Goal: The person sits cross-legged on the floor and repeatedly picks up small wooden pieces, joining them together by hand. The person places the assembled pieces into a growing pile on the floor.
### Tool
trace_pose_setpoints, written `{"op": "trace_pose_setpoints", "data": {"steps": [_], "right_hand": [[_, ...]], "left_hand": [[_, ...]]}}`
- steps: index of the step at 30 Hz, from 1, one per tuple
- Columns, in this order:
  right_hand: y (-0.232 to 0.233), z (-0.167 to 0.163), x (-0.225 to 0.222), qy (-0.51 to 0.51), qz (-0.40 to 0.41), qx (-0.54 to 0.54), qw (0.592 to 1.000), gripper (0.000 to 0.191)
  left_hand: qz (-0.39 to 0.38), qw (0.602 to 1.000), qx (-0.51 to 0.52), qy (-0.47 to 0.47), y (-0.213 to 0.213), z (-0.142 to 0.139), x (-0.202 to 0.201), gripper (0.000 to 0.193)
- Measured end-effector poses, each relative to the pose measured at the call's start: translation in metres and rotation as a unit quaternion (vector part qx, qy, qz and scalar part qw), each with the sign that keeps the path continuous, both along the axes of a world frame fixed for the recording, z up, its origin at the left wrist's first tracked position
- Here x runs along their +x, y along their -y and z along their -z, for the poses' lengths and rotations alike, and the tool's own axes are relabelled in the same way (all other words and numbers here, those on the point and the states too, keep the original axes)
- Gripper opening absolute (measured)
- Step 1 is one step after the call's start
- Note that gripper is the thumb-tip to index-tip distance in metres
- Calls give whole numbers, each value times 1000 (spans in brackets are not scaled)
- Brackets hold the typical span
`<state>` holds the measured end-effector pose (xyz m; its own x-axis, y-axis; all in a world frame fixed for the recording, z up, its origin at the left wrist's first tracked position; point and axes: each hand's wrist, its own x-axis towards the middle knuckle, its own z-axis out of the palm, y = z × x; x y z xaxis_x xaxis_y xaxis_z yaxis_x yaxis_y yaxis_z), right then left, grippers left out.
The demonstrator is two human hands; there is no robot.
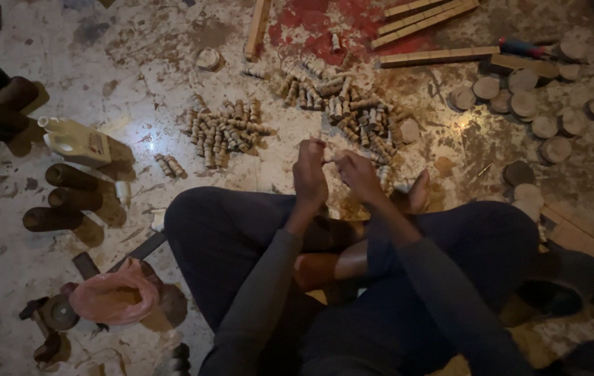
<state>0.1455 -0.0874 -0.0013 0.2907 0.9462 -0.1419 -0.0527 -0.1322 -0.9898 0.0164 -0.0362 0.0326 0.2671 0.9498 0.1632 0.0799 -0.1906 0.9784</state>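
I sit cross-legged on a stained floor. My left hand (309,174) and my right hand (357,175) are raised together above my knees, fingers pinched on a small wooden peg (326,157) held between them. Just beyond my hands lie two heaps of short turned wooden pegs: one pile (226,131) to the left, a larger pile (342,104) ahead. The dim light hides how each hand grips the peg.
Round wooden discs (528,104) are scattered at the right. Wooden slats (422,19) lie at the top. A white glue bottle (77,142) and dark wooden cylinders (67,198) sit at the left. A pink plastic bag (112,298) lies by my left knee.
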Motion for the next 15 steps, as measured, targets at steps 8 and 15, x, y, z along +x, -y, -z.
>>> {"op": "trace_pose_setpoints", "data": {"steps": [8, 15], "right_hand": [[12, 6, 5, -186, 8, -123, 975, 40], [15, -22, -13, 329, -68, 66, 940, 33]], "left_hand": [[8, 992, 119, -32, 6, 2, -4, 48], [28, 983, -144, 109, -9, 37, -5, 49]]}}
